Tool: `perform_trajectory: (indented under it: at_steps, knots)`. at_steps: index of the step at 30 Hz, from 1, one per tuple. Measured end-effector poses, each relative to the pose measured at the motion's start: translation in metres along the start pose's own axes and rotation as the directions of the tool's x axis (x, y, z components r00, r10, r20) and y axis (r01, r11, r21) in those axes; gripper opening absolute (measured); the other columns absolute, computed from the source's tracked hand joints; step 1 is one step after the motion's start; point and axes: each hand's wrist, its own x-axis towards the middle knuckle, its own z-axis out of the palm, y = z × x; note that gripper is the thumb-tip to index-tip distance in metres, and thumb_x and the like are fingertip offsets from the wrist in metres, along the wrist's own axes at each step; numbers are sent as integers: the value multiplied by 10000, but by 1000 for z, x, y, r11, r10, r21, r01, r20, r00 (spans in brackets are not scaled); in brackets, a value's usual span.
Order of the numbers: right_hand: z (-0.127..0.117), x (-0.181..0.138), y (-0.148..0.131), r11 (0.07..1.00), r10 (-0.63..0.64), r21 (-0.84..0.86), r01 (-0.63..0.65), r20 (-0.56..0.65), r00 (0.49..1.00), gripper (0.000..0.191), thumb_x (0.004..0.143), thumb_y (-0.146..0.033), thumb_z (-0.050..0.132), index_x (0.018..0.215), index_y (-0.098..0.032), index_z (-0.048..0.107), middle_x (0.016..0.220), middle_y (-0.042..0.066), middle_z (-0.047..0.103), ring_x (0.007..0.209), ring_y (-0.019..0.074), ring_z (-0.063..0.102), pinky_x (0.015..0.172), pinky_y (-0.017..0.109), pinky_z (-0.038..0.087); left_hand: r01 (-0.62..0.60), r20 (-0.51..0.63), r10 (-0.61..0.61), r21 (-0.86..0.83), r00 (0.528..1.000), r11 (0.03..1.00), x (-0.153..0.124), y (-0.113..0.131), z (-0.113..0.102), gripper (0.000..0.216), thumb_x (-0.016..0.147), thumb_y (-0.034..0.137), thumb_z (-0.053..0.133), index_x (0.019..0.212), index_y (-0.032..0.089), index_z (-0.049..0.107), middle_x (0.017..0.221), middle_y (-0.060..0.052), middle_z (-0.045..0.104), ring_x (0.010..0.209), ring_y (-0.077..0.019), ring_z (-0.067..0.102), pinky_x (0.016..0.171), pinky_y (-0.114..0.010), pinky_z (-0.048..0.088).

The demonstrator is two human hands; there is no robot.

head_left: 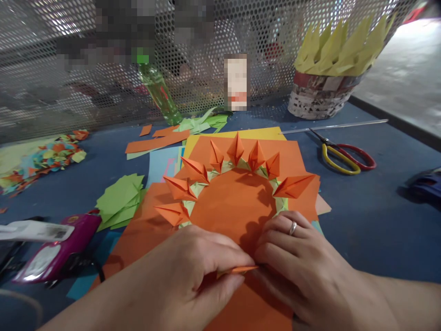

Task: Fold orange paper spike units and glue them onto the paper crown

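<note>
My left hand (206, 264) is closed, with thumb and forefinger pinching a small orange folded paper piece (245, 269). At that piece's right end my right hand (303, 262) has its fingers curled together; its thumb tip is hidden. Just beyond both hands lies a paper ring (198, 189), made of pale green folded units with pointed orange paper petals (236, 151) standing outward along its far side. The near part of the ring is covered by my hands. Under it are large orange paper sheets (234, 207).
Scissors (341, 156) with red and yellow handles lie right, near a clear thin rod (337, 126). Behind stand a yellow-spiked paper basket (322, 94) and a green bottle (160, 94) against perforated metal. Green paper pieces (120, 200) and a magenta device (65, 248) lie left.
</note>
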Motion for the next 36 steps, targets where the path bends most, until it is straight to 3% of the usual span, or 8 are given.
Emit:
perform_trajectory:
  at_steps: [6,10,12,15,23,29,33,36]
  knots:
    - [-2,1,0,1000,12,21,-12,14,1000,188,961,-184,555,784,-168,618,735,11,645,781,180,555,793,371,360,-58,-114,89,245,989,968,-4,-4,15,211,829,155,640,991,254,732,1001,17,773,810,-161,720,704,-198,520]
    - [-3,1,-1,1000,12,23,-12,18,1000,200,960,-175,547,766,-169,591,725,4,630,762,167,544,788,364,363,6,-238,101,411,966,912,-9,-8,28,177,782,188,685,951,232,713,870,-2,751,755,-190,701,662,-239,509]
    - [-2,1,-1,1000,-1,19,1,18,1000,199,962,-177,545,767,-169,585,720,2,622,770,167,546,789,361,363,-11,-266,130,408,955,913,-9,-11,33,88,838,191,634,887,229,696,803,7,722,699,-166,677,631,-233,483]
    - [-2,1,0,1000,-21,11,21,10,1000,196,966,-190,546,775,-168,584,711,3,616,784,175,552,792,366,360,-18,-320,156,394,934,919,-7,-12,38,164,900,137,541,852,221,674,751,20,686,644,-138,644,595,-222,445]
    - [1,-2,1,1000,10,2,-11,29,1000,210,936,-261,622,760,-173,549,720,-6,587,774,165,519,791,362,351,-43,-364,222,440,905,897,-3,-16,43,217,875,78,458,929,212,620,786,18,696,686,-152,669,642,-245,455]
    - [1,0,1,999,42,12,-42,29,999,171,939,-246,615,785,-176,594,732,-4,625,792,167,534,812,363,349,-14,-341,161,398,926,917,-2,-12,42,199,873,79,470,951,223,583,840,31,690,754,-152,677,665,-242,458]
    - [0,2,0,1000,11,15,-11,-18,1000,183,955,-217,585,776,-179,589,696,-13,632,779,164,541,808,363,343,-21,-267,131,379,955,925,-3,-7,40,216,842,94,491,979,243,570,878,37,663,742,-148,657,621,-236,442]
    - [-1,2,-1,1000,2,9,-2,-7,1000,169,959,-216,579,794,-181,596,703,-13,630,783,165,538,798,362,339,45,-315,97,414,944,909,-6,-2,40,270,845,82,467,1037,254,548,993,28,647,772,-156,655,648,-252,453]
